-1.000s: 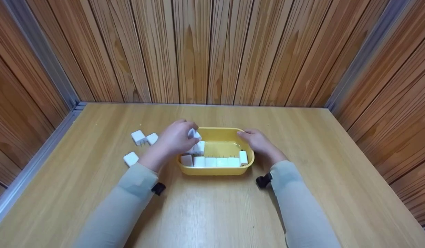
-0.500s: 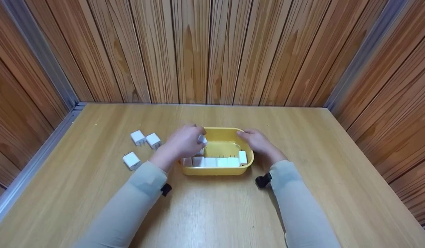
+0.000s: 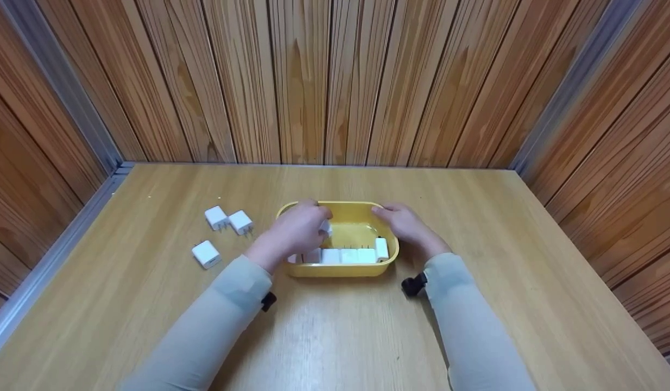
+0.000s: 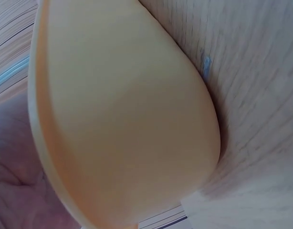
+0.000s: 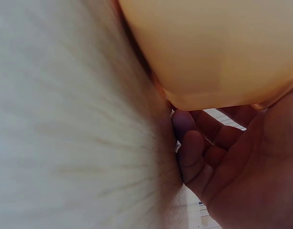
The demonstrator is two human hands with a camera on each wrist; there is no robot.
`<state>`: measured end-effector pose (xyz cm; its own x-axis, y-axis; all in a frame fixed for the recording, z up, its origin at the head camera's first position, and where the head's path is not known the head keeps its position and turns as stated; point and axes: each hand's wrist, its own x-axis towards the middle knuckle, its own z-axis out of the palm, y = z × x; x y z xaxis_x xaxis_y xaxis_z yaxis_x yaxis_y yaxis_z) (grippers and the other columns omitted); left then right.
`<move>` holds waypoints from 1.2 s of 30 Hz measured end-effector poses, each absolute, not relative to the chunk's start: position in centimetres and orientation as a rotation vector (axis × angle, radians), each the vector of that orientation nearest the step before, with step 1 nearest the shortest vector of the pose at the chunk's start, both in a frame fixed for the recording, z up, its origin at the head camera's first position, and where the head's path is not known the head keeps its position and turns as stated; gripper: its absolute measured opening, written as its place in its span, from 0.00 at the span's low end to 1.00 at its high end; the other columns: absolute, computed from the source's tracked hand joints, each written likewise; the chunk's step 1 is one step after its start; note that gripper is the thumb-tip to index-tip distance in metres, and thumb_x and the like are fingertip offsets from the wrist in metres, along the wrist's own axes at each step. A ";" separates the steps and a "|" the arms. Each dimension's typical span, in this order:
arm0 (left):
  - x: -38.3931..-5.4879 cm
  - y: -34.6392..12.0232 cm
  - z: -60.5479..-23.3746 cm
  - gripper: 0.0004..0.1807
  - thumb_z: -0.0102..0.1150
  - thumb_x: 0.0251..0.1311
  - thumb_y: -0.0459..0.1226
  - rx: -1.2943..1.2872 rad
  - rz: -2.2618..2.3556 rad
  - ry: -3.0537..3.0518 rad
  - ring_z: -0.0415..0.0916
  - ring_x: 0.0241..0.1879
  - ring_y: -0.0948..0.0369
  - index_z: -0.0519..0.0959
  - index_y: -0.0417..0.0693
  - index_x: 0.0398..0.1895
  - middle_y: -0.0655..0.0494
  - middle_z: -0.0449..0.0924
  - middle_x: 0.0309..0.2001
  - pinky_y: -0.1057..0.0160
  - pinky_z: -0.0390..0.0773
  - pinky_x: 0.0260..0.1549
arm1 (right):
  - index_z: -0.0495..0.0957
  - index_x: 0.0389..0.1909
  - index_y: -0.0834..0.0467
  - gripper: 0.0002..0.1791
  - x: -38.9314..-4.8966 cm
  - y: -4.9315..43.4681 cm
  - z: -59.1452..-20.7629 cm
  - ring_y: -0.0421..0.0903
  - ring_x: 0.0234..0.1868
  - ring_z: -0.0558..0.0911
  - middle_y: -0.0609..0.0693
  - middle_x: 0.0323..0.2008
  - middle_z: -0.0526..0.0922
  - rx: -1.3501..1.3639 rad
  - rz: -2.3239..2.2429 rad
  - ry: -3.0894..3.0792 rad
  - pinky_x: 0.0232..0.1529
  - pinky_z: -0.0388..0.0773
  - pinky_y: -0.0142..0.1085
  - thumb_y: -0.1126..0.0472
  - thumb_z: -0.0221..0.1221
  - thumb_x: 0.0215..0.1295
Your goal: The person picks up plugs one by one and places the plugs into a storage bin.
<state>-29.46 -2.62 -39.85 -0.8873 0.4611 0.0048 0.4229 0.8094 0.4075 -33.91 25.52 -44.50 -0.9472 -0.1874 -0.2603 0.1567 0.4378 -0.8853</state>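
Note:
Inside the left part of a yellow plastic bin [image 3: 343,270], my left hand [image 3: 297,229] pinches a white charger plug [image 3: 326,227], mostly hidden by the fingers. Along the bin's near wall sits a row of white charger plugs [image 3: 340,256], prongs pointing away from me. One more plug [image 3: 381,248] stands at the row's right end. My right hand [image 3: 410,227] holds the bin's right end, thumb over the rim. In the right wrist view, curled fingers [image 5: 190,148] show by the bin's outer wall [image 5: 218,52]. The left wrist view mostly shows that wall [image 4: 127,119].
Three loose charger plugs lie left of the bin: a back one [image 3: 216,218], one beside it [image 3: 240,222] and a nearer one [image 3: 206,254]. The wooden table [image 3: 335,331] meets a panelled wall [image 3: 313,81] at the back.
My left hand has moved right and lower into the bin with its charger plug, covering the plugs at the left. The right hand keeps its place on the bin.

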 end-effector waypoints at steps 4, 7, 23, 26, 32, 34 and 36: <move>-29.5 -2.5 -40.0 0.23 0.71 0.74 0.33 0.726 0.595 2.888 0.81 0.58 0.51 0.84 0.46 0.70 0.48 0.82 0.60 0.47 0.82 0.65 | 0.69 0.82 0.61 0.37 -33.7 25.3 -44.4 0.53 0.69 0.80 0.57 0.70 0.81 0.015 -1.518 2.367 0.78 0.70 0.51 0.39 0.53 0.87; -29.5 -2.3 -40.1 0.23 0.71 0.73 0.34 0.736 0.578 2.882 0.80 0.59 0.51 0.84 0.47 0.70 0.49 0.82 0.59 0.47 0.81 0.66 | 0.68 0.82 0.63 0.38 -33.7 25.3 -44.4 0.54 0.71 0.79 0.58 0.71 0.80 -0.009 -1.492 2.400 0.79 0.68 0.51 0.39 0.53 0.87; -29.6 -1.6 -40.5 0.20 0.70 0.76 0.36 0.843 0.420 2.903 0.78 0.58 0.52 0.85 0.46 0.68 0.50 0.85 0.57 0.48 0.80 0.64 | 0.73 0.79 0.60 0.33 -33.8 25.2 -44.4 0.55 0.70 0.78 0.58 0.69 0.81 -0.012 -1.486 2.408 0.80 0.66 0.52 0.41 0.52 0.88; -29.7 -1.6 -40.7 0.20 0.70 0.77 0.37 0.846 0.418 2.902 0.78 0.56 0.54 0.85 0.47 0.68 0.51 0.85 0.56 0.49 0.81 0.63 | 0.72 0.81 0.57 0.34 -33.7 25.3 -44.3 0.54 0.72 0.77 0.56 0.71 0.80 0.032 -1.504 2.376 0.81 0.64 0.53 0.40 0.53 0.87; -29.9 -1.4 -41.2 0.20 0.70 0.76 0.35 0.871 0.391 2.898 0.77 0.56 0.53 0.86 0.48 0.68 0.52 0.85 0.57 0.49 0.80 0.65 | 0.72 0.80 0.59 0.35 -33.7 25.4 -44.4 0.56 0.75 0.75 0.57 0.72 0.79 0.026 -1.483 2.398 0.83 0.60 0.55 0.40 0.53 0.87; -30.0 -1.4 -41.3 0.20 0.70 0.75 0.34 0.874 0.382 2.894 0.78 0.60 0.52 0.86 0.48 0.68 0.50 0.85 0.59 0.48 0.78 0.68 | 0.71 0.81 0.58 0.35 -33.7 25.4 -44.5 0.55 0.75 0.75 0.57 0.73 0.78 0.049 -1.507 2.375 0.82 0.61 0.54 0.39 0.54 0.87; -30.0 -1.4 -41.3 0.21 0.70 0.75 0.34 0.873 0.377 2.890 0.78 0.63 0.51 0.86 0.48 0.68 0.50 0.85 0.61 0.46 0.77 0.70 | 0.69 0.82 0.57 0.37 -33.6 25.3 -44.4 0.54 0.75 0.75 0.55 0.74 0.77 0.073 -1.528 2.350 0.82 0.62 0.52 0.38 0.54 0.86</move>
